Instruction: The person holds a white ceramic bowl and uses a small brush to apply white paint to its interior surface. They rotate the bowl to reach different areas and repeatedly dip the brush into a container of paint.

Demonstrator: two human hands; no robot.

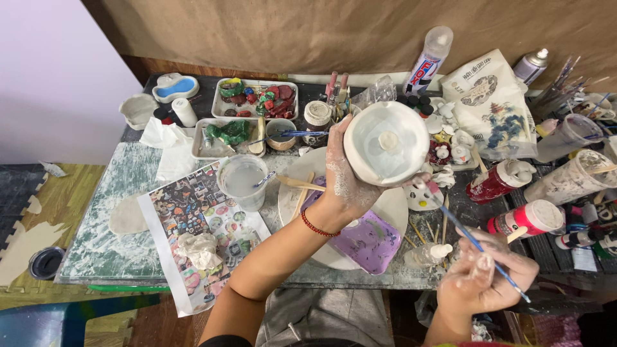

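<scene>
White clay bowl (386,144), raised above the middle of the cluttered worktable (103,250), tilted so its inside with a small central knob faces up toward the camera for inspection. Gripped from the left side by the clay-dusted left hand (344,183). Nearer and to the right, right hand (485,279) closed on a blue-handled paintbrush (472,241), tip aimed toward the bowl. Below, purple-smeared palette tray (369,241); left, cup of cloudy water (243,182).

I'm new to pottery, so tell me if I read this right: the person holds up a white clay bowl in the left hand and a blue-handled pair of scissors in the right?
Not quite. The head view shows the right hand holding a thin blue-handled paintbrush, not scissors. The left hand does hold up the white clay bowl.
</scene>
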